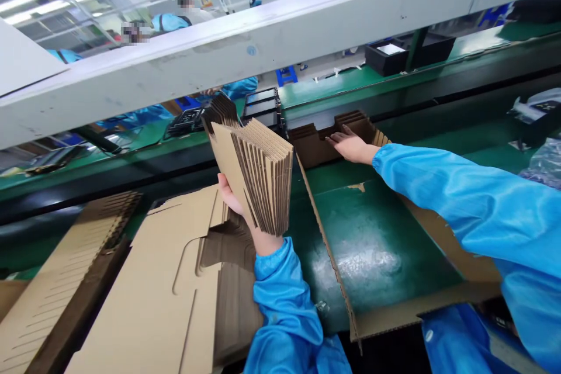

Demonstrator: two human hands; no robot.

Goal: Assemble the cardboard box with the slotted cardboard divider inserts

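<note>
The left hand [234,201] is closed around a stack of cardboard sheets [256,172], held upright with its long axis vertical, above the green surface [372,239]. The stack hides most of its fingers. The right hand [350,145] lies flat and open on the cardboard pieces [315,140] standing further back.

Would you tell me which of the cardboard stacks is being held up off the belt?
The upright fanned stack, gripped from below by the left hand. The stack under the right hand and the flat piles at lower left lie down.
</note>
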